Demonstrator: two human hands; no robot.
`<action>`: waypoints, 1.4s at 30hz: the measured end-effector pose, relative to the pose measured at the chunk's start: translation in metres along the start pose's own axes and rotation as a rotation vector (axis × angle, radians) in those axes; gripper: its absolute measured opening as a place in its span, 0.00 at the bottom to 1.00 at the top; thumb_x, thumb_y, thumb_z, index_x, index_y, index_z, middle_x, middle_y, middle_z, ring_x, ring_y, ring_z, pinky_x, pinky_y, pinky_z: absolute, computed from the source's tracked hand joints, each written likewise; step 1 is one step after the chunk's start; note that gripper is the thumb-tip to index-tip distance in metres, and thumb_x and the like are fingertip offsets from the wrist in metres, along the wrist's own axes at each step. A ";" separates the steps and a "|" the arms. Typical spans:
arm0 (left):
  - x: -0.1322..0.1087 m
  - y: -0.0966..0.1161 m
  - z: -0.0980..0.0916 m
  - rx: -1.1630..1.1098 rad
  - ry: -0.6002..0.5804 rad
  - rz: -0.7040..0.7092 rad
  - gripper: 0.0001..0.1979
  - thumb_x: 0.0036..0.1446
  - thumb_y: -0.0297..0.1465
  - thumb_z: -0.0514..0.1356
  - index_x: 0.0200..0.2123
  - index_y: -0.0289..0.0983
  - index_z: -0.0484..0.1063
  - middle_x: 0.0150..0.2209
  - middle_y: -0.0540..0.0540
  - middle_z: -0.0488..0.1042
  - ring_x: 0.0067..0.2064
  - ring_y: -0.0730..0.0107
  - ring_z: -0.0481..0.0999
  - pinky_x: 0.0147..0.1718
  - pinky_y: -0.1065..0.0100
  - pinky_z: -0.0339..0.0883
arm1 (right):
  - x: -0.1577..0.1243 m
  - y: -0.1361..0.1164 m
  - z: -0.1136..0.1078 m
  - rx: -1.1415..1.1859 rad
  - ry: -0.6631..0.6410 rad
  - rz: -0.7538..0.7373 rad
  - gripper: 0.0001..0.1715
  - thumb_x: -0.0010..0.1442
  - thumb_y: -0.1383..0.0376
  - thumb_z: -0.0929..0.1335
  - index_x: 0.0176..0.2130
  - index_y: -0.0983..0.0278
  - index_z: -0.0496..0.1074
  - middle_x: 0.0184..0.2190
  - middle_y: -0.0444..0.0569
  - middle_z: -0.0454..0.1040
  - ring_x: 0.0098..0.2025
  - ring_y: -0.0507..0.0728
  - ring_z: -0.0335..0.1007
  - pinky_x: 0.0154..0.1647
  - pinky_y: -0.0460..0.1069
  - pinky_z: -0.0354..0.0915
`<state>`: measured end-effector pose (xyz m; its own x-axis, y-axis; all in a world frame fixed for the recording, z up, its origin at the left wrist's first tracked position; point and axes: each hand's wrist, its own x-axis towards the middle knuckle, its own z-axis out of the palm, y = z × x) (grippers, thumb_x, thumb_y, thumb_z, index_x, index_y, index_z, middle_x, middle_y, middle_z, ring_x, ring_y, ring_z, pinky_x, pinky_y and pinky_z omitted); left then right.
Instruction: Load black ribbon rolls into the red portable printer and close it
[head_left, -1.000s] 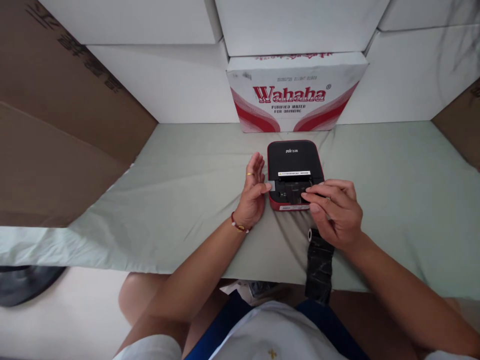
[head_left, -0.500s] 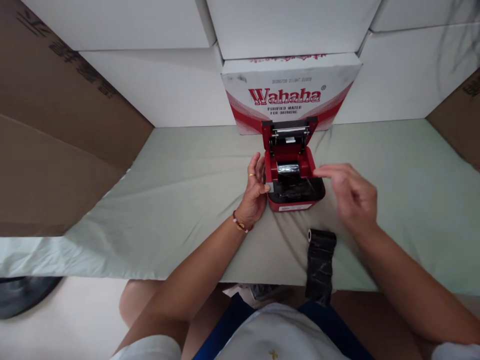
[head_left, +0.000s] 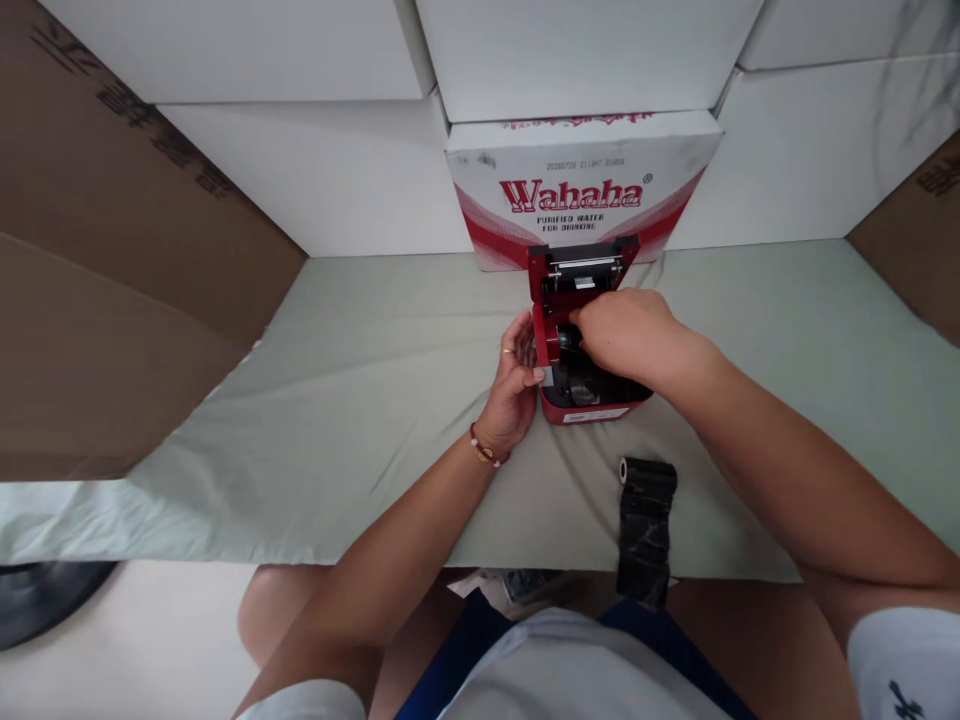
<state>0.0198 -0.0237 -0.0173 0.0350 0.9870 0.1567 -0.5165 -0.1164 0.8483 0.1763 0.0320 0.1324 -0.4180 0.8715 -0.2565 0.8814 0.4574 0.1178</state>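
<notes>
Two bare hands meet at a small red printer (head_left: 592, 405) near the middle of the view. The left hand (head_left: 514, 385) stands loose and unclenched at the printer's 9 o'clock side, palm toward the red wall and thumb laid on the front-left corner; it grips nothing. A ring (head_left: 508, 351) sits on one finger and a beaded bracelet (head_left: 484, 452) circles the wrist. The right hand (head_left: 626, 335) reaches in from 4 o'clock and lies over the open compartment, knuckles up. Its fingers bend down toward a dark roll (head_left: 567, 345) that shows just at the fingertips. Whether they clasp the roll or only touch it cannot be told, as the hand covers them. The printer's lid (head_left: 581, 268) stands upright at its 12 o'clock edge.

At 5 o'clock from the printer, well apart from both hands, a black strip (head_left: 645, 525) lies on the green cloth (head_left: 360, 400). It is partly wound on a white core and runs over the near table edge. At 12 o'clock, just behind the lid, stands a Wahaha carton (head_left: 585, 195), with plain white boxes (head_left: 315, 170) stacked around it. Brown cardboard (head_left: 112, 280) rises at 9 o'clock, and a dark round thing (head_left: 45, 600) lies on the floor at 8 o'clock.
</notes>
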 end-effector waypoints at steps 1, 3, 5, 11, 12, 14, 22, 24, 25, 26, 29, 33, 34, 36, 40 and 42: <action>0.000 0.000 0.000 0.001 0.006 0.003 0.41 0.49 0.43 0.76 0.66 0.53 0.70 0.76 0.49 0.65 0.81 0.48 0.56 0.80 0.49 0.49 | 0.001 -0.002 0.001 0.004 -0.013 0.000 0.22 0.71 0.69 0.66 0.58 0.63 0.83 0.52 0.65 0.86 0.54 0.73 0.83 0.45 0.57 0.71; 0.001 0.000 0.001 0.004 0.011 0.010 0.40 0.49 0.44 0.76 0.65 0.52 0.71 0.76 0.49 0.65 0.81 0.47 0.56 0.80 0.48 0.49 | 0.004 -0.003 0.003 0.025 -0.022 0.016 0.22 0.69 0.70 0.67 0.57 0.64 0.84 0.52 0.65 0.86 0.54 0.72 0.83 0.46 0.57 0.71; 0.001 0.001 0.001 0.011 0.006 0.013 0.40 0.49 0.44 0.76 0.65 0.52 0.71 0.75 0.49 0.66 0.81 0.48 0.56 0.80 0.48 0.49 | 0.008 -0.002 0.006 0.046 -0.009 0.034 0.22 0.68 0.69 0.67 0.56 0.64 0.84 0.52 0.65 0.86 0.54 0.71 0.83 0.47 0.56 0.71; 0.001 0.002 0.003 -0.026 0.025 -0.001 0.39 0.47 0.41 0.76 0.64 0.51 0.72 0.74 0.49 0.68 0.80 0.49 0.58 0.80 0.50 0.51 | 0.003 0.005 0.009 0.139 0.050 0.057 0.27 0.65 0.68 0.69 0.62 0.62 0.79 0.56 0.62 0.85 0.54 0.70 0.83 0.45 0.55 0.71; 0.002 0.002 0.003 -0.028 0.021 0.000 0.39 0.47 0.41 0.76 0.64 0.51 0.72 0.73 0.49 0.68 0.79 0.49 0.58 0.79 0.50 0.51 | 0.000 0.007 0.010 0.190 0.072 0.060 0.26 0.65 0.67 0.70 0.62 0.61 0.78 0.54 0.61 0.86 0.53 0.70 0.83 0.45 0.55 0.71; 0.002 0.001 0.003 -0.027 0.015 0.010 0.39 0.47 0.42 0.76 0.63 0.51 0.73 0.73 0.49 0.69 0.79 0.48 0.59 0.79 0.49 0.52 | -0.010 0.014 0.013 0.345 0.132 0.037 0.21 0.66 0.65 0.70 0.58 0.62 0.79 0.49 0.59 0.86 0.49 0.69 0.82 0.44 0.56 0.70; 0.005 -0.004 0.001 -0.030 -0.011 0.032 0.39 0.47 0.44 0.76 0.63 0.51 0.73 0.72 0.48 0.69 0.79 0.47 0.59 0.78 0.48 0.53 | -0.085 0.116 0.064 1.230 0.390 0.073 0.22 0.61 0.43 0.77 0.48 0.51 0.83 0.30 0.48 0.79 0.23 0.54 0.63 0.23 0.54 0.57; 0.005 -0.004 0.001 -0.041 0.003 0.025 0.39 0.46 0.43 0.77 0.62 0.50 0.74 0.72 0.48 0.70 0.78 0.47 0.60 0.77 0.48 0.54 | -0.102 0.151 0.087 1.189 0.312 0.127 0.21 0.56 0.43 0.81 0.43 0.50 0.85 0.30 0.52 0.81 0.25 0.56 0.67 0.24 0.55 0.59; 0.006 -0.003 0.001 -0.042 0.008 0.023 0.38 0.46 0.42 0.77 0.62 0.50 0.74 0.72 0.48 0.70 0.78 0.47 0.60 0.77 0.48 0.55 | -0.108 0.165 0.099 1.147 0.239 0.115 0.21 0.55 0.42 0.81 0.42 0.49 0.85 0.32 0.55 0.83 0.28 0.58 0.73 0.26 0.56 0.63; 0.006 -0.003 0.001 -0.039 0.009 0.023 0.38 0.46 0.42 0.76 0.62 0.50 0.74 0.72 0.48 0.70 0.78 0.47 0.60 0.78 0.49 0.55 | -0.114 0.175 0.111 1.089 0.186 0.125 0.22 0.55 0.41 0.81 0.42 0.49 0.85 0.33 0.56 0.84 0.30 0.61 0.76 0.28 0.57 0.66; 0.006 -0.002 0.000 -0.024 -0.003 0.030 0.38 0.47 0.42 0.76 0.62 0.50 0.73 0.72 0.48 0.70 0.79 0.47 0.59 0.78 0.48 0.52 | -0.130 0.181 0.135 0.867 0.155 0.171 0.26 0.54 0.37 0.79 0.40 0.51 0.85 0.31 0.54 0.83 0.25 0.63 0.74 0.26 0.60 0.68; 0.005 -0.001 0.000 -0.026 -0.010 0.027 0.38 0.48 0.42 0.76 0.63 0.50 0.73 0.72 0.48 0.70 0.79 0.48 0.59 0.79 0.48 0.52 | -0.152 0.130 0.133 0.691 0.479 0.140 0.19 0.65 0.45 0.75 0.49 0.50 0.85 0.51 0.60 0.85 0.27 0.61 0.76 0.30 0.62 0.73; 0.005 -0.001 0.000 -0.024 -0.010 0.027 0.38 0.48 0.42 0.76 0.63 0.50 0.73 0.72 0.48 0.70 0.79 0.48 0.59 0.79 0.48 0.52 | -0.158 0.112 0.130 0.700 0.508 0.073 0.16 0.68 0.49 0.73 0.52 0.48 0.84 0.55 0.59 0.84 0.34 0.62 0.80 0.33 0.61 0.76; 0.005 0.000 0.001 -0.019 -0.010 0.028 0.38 0.48 0.42 0.76 0.63 0.50 0.74 0.72 0.48 0.70 0.79 0.47 0.59 0.79 0.48 0.52 | -0.166 0.076 0.127 0.757 0.410 -0.129 0.15 0.72 0.53 0.71 0.55 0.49 0.82 0.58 0.54 0.83 0.46 0.63 0.85 0.41 0.58 0.80; 0.004 0.002 0.003 -0.032 0.003 0.023 0.35 0.51 0.44 0.75 0.62 0.50 0.74 0.72 0.48 0.71 0.80 0.48 0.59 0.80 0.48 0.51 | -0.167 0.033 0.140 0.738 0.233 -0.278 0.19 0.73 0.61 0.70 0.60 0.54 0.80 0.55 0.54 0.85 0.54 0.64 0.84 0.53 0.61 0.82; 0.003 0.003 0.005 -0.051 0.007 0.011 0.31 0.56 0.48 0.72 0.62 0.49 0.75 0.72 0.47 0.71 0.80 0.48 0.59 0.80 0.47 0.51 | -0.166 0.032 0.142 0.698 0.262 -0.260 0.20 0.72 0.64 0.69 0.60 0.54 0.80 0.53 0.53 0.86 0.51 0.64 0.83 0.51 0.63 0.82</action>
<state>0.0223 -0.0212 -0.0117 0.0232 0.9865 0.1619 -0.5601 -0.1213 0.8195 0.3049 -0.1228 0.0424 -0.5915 0.8047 0.0517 0.6464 0.5115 -0.5662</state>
